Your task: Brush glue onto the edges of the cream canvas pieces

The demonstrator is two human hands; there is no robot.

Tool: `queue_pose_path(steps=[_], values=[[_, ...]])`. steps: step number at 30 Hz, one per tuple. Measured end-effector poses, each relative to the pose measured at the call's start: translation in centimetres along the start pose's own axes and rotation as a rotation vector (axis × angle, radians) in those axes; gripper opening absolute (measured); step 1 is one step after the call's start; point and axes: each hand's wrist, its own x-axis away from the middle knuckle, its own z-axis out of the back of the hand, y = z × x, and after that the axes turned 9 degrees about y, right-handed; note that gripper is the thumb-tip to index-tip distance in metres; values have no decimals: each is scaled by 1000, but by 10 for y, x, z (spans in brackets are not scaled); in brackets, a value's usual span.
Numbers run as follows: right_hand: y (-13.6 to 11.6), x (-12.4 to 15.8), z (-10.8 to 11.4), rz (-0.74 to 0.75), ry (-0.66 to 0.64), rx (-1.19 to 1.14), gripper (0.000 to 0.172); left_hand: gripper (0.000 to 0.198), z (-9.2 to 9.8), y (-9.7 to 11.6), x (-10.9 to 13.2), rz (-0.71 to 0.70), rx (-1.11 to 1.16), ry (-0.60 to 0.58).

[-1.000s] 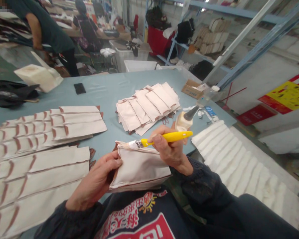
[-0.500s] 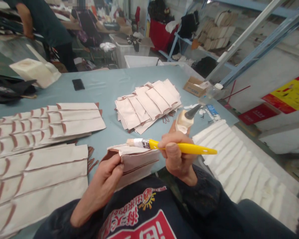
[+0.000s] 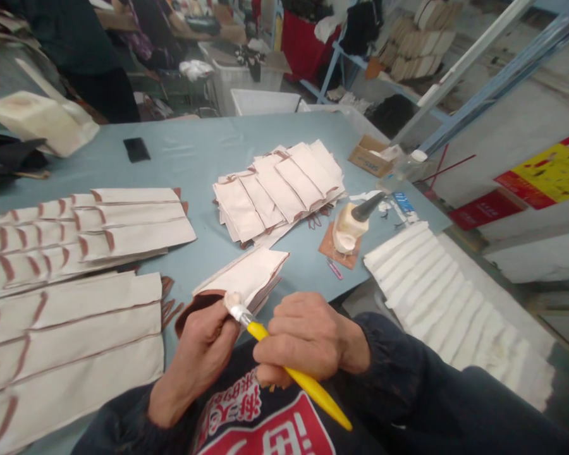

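Note:
My left hand (image 3: 203,354) grips the near end of a small stack of cream fabric pieces (image 3: 246,278) with brown edging, resting on the blue table (image 3: 194,164) in front of me. My right hand (image 3: 303,338) is closed round a yellow-handled brush (image 3: 284,363). Its bristle tip touches the brown flap at the stack's near end, just above my left fingers. A cream glue bottle (image 3: 348,227) with a dark nozzle stands on a brown square to the right.
Long cream strips with brown ends (image 3: 76,253) cover the table's left side. A fanned pile of similar pieces (image 3: 279,186) lies at centre. White padded strips (image 3: 436,291) lie to the right, a cardboard box (image 3: 372,157) behind. A person in dark clothes (image 3: 85,57) stands far left.
The fabric stack has been laid flat away from me. My right hand swung the brush from level above the stack down to its near end, handle now pointing toward me.

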Motion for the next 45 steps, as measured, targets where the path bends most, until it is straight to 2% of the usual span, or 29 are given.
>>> queue_pose_path(steps=[4, 8, 9, 11, 14, 15, 17, 20, 24, 29, 35, 41, 45], values=[[4, 2, -1, -115, 31, -61, 32, 23, -3, -4, 0, 122, 9, -2], [5, 10, -14, -234, 123, -199, 27, 23, -3, -4, -3, 92, 66, 9], [6, 11, -16, -301, 148, -228, 27, 22, -3, -4, -4, 81, 77, 18], [7, 12, -17, -578, 228, -298, 28, 22, -2, -5, -7, 80, 77, 43], [15, 11, -14, -1119, 369, -510, 40, 24, -1, -9, -7, 76, 49, 66], [18, 10, -14, -1231, 411, -583, 43, 23, -1, -11, -7, 68, 45, 68], [24, 10, -17, -1336, 471, -663, 48, 23, -1, -14, -5, 49, 42, 58], [32, 11, -26, -1356, 491, -620, 52, 27, -1, -16, -5, 49, 6, 58], [35, 13, -29, -1357, 453, -497, 57, 34, -1, -15, -6, 128, 2, 52], [27, 11, -23, -1293, 518, -512, 52, 39, -3, -14, -5, 272, 103, 57], [36, 14, -37, -1226, 512, -516, 51, 36, -5, -13, -4, 458, 238, 36], [44, 12, -44, -1202, 507, -541, 52, 44, -7, -16, -1, 554, 380, 38], [49, 14, -46, -1150, 536, -438, 52, 50, -7, -16, -1, 607, 515, 29]])
